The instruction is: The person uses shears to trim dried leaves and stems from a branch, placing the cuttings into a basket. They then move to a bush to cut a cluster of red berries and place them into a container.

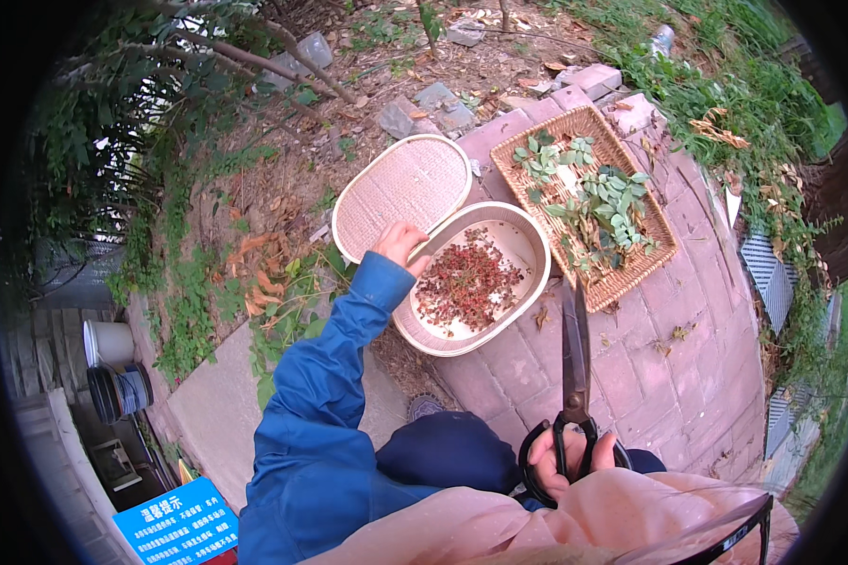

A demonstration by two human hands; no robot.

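Observation:
My left hand (401, 247) grips the near edge of a woven oval lid (406, 187), where the lid overlaps the rim of an oval basket (540, 258). Small dried reddish berries (470, 279), with bits of stem, lie in a loose heap on the basket's pale bottom. Low at my lap, my right hand (571, 455) holds large black-handled shears (576, 360) by the finger loops. Their blades look closed and point away from me. Beyond the tips stands a rectangular wicker tray (657, 272) of green leafy sprigs (608, 201), some withered.
Pink paving bricks (636, 353) lie under the baskets. Loose bricks and stones (399, 116) border bare soil at the back. Leafy branches (205, 56) hang at the upper left. A white bucket (108, 342) and a blue sign with writing (180, 522) stand at the left.

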